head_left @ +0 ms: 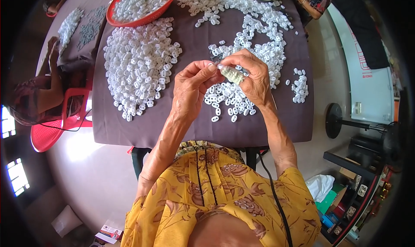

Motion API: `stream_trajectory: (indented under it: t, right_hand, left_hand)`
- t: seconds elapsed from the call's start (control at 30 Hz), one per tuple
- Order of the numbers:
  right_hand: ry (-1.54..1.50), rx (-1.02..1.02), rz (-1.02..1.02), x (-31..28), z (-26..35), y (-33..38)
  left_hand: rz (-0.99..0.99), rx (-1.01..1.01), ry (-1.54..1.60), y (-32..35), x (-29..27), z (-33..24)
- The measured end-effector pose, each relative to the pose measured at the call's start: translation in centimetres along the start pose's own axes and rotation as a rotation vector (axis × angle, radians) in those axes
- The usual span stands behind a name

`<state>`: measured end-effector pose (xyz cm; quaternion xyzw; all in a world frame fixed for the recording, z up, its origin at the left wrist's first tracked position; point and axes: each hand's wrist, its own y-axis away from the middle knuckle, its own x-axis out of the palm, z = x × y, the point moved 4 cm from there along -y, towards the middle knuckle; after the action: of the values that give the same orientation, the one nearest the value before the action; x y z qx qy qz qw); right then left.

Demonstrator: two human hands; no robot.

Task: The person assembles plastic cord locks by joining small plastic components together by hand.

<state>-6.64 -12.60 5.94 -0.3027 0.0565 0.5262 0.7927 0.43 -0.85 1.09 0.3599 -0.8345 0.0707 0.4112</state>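
We are doing close fingertip work on a small white piece [219, 66], held where our two hands are meeting over the middle of the table [116, 130]. The next move seems to be calling for a steady pinch and gentle fingers.

Our left hand [190, 80] is pressing its thumb and fingertips together; we cannot tell what is between them. Our right hand [253, 76] is curling, seemingly pinching the piece between its pointer and thumb. A pale, crinkly cover [232, 75] is wrapping what looks like that thumb.

Lots of white pieces are lying around, smooth and rounded with two holes, like plastic buttons. A big pile [138, 69] is spreading near the table's left edge, more are filling a red basket [149, 19] by the far edge, and a little bunch [299, 88] is sitting by the right edge.
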Motion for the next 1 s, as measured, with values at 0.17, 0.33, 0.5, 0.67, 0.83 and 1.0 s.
stream_trajectory:
  t: [0.17, 0.33, 0.5, 0.67, 0.83, 1.0]
  right_hand:
    - [0.055, 0.053, -0.03, 0.0, 0.0, 0.0]
    - [0.025, 0.0, 0.004, -0.2, -0.1, 0.1]
    - [-0.005, 0.028, 0.018, 0.1, 0.0, -0.4]
    - [-0.024, 0.112, -0.024, 0.4, 0.0, -0.6]
    - [0.088, -0.011, -0.055, 0.5, 0.7, -1.0]
    - [0.149, -0.038, -0.114, 0.1, 0.5, -1.3]
  left_hand:
    - [-0.005, 0.011, -0.017, 0.1, 0.7, 0.0]
    - [-0.016, -0.003, -0.002, 0.2, 0.6, -0.2]
    - [-0.007, 0.008, 0.007, 0.1, 0.3, -0.2]
    - [-0.021, 0.014, 0.032, 0.1, 0.4, -0.3]
    - [-0.028, 0.026, 0.034, -0.4, 0.4, -0.4]
    - [-0.027, 0.034, 0.058, -1.1, 1.2, -0.5]
